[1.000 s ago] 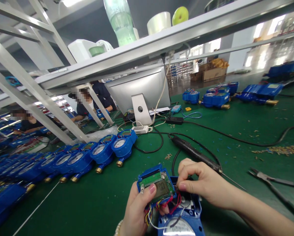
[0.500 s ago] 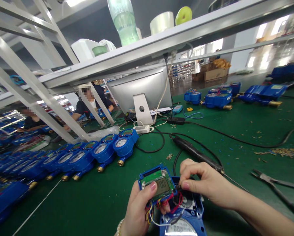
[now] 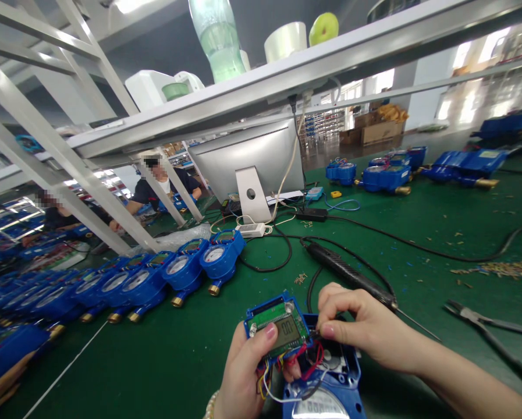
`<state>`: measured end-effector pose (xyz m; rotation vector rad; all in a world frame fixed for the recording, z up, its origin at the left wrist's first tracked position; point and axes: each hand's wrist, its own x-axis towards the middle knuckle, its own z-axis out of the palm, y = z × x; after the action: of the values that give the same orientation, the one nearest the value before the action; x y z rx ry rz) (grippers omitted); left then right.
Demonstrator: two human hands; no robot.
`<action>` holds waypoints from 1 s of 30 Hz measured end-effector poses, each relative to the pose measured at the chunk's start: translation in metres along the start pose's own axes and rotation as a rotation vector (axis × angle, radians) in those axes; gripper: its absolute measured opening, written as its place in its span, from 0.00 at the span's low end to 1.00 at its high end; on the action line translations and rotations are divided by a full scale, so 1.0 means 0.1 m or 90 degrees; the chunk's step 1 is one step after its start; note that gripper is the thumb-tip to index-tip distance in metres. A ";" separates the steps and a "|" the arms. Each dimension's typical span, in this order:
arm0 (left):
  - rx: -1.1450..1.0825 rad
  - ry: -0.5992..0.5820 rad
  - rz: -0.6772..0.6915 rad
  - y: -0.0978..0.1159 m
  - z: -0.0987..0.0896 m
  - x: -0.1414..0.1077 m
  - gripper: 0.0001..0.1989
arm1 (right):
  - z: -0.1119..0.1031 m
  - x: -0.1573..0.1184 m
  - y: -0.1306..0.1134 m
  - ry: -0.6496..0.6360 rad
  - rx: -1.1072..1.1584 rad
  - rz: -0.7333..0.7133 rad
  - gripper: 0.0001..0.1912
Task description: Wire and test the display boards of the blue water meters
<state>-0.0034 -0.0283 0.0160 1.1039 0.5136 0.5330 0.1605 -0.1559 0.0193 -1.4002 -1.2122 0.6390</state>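
Note:
My left hand (image 3: pixel 247 364) is closed around a blue-framed circuit board with an LCD display (image 3: pixel 284 334), its thumb pressed on the screen. Red, yellow and white wires (image 3: pixel 315 361) run from the board down to an opened blue water meter (image 3: pixel 352 381) at the bottom edge. Its dial (image 3: pixel 319 405) is partly cut off by the frame. My right hand (image 3: pixel 357 317) pinches at the board's right edge, above the meter's open compartment. Whatever sits between its thumb and forefinger is small, dark and mostly hidden.
Behind my right hand lies a black-handled electric screwdriver (image 3: pixel 343 267) with its cord. Pliers (image 3: pixel 474 317) and scattered screws (image 3: pixel 505 269) are to the right. Rows of blue water meters (image 3: pixel 138 282) fill the left. Someone else's hand (image 3: pixel 3 378) touches a meter at lower left. A monitor (image 3: pixel 249 157) stands behind.
Another person's hand has come in at the lower left, onto a blue meter. Both my hands stay nearly where they were on the board.

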 end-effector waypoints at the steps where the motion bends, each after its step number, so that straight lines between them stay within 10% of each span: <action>1: -0.001 -0.003 -0.006 0.00 0.00 0.00 0.15 | 0.00 0.00 0.00 0.000 -0.001 -0.001 0.21; 30: 0.005 0.052 0.035 0.02 0.06 -0.06 0.07 | 0.00 -0.01 0.03 -0.005 0.019 0.002 0.20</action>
<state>-0.0044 -0.0351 0.0207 1.1090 0.5587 0.6267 0.1612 -0.1568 0.0158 -1.3767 -1.2026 0.6637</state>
